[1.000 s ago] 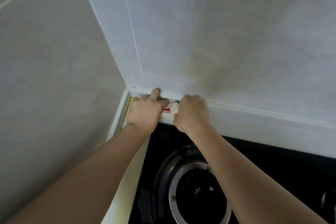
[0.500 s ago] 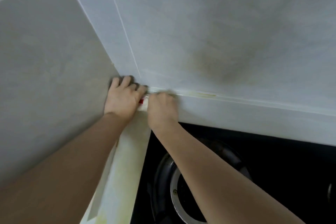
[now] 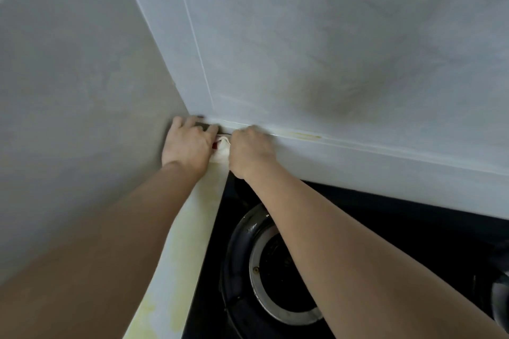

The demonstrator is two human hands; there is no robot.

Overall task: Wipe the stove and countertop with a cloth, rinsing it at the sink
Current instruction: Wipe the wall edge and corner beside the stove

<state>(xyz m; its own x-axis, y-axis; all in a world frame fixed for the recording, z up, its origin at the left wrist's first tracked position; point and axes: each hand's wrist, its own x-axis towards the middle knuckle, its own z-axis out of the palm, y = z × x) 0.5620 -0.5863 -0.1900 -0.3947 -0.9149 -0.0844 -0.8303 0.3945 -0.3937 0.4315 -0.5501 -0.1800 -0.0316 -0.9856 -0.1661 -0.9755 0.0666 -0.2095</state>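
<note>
Head view: white cloth with red mark lying bunched in back corner of countertop, beside stove. Left hand and right hand both gripping it, fingers curling, arms reaching forward.

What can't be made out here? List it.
- Cloth, head view: mostly hidden between the left hand and right hand.
- Fingertips of both hands: tucked out of sight, grip unclear.
- Burner: partly covered by the right forearm.
- Sink: outside the frame.
- Stove: cut off at right and bottom edges.
</note>
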